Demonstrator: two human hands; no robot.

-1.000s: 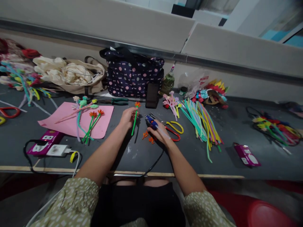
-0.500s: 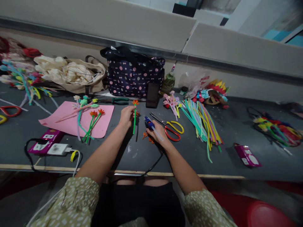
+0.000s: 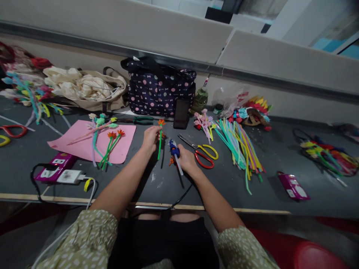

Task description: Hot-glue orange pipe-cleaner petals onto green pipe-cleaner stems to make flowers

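Note:
My left hand (image 3: 150, 137) pinches the green stem of a pipe-cleaner flower (image 3: 160, 139) with an orange head, held over the dark table (image 3: 174, 183). My right hand (image 3: 186, 160) is closed round a blue glue gun (image 3: 175, 151), whose nozzle points toward the flower stem; a clear glue stick sticks out behind it and a black cord runs down off the table edge. Small orange scraps (image 3: 171, 161) lie under the gun.
Yellow and red scissors (image 3: 204, 153) lie just right of my right hand. A pink sheet (image 3: 84, 147) holds finished flowers. A polka-dot bag (image 3: 161, 91), a phone (image 3: 181, 113), pliers (image 3: 141, 120), loose pipe cleaners (image 3: 239, 145) and a power strip (image 3: 57, 168) surround the work spot.
My right hand has brought the glue gun leftward and turned its nozzle up toward the flower stem. My left hand and the flower have stayed almost in place.

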